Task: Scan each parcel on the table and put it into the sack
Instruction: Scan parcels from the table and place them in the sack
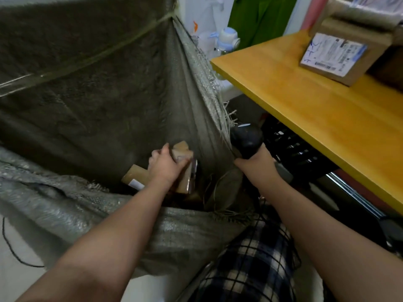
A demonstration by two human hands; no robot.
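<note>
Sack [87, 94] of grey weave gapes beside our yellow desk [305, 101], where a labelled parcel [340, 59] sits (toward the far end). Our left hand [166, 168] reaches down inside the sack, grip closed round a small brown parcel [183, 149]; our right hand [257, 164] clasps a black scanner [246, 138] at the sack's edge.
</note>
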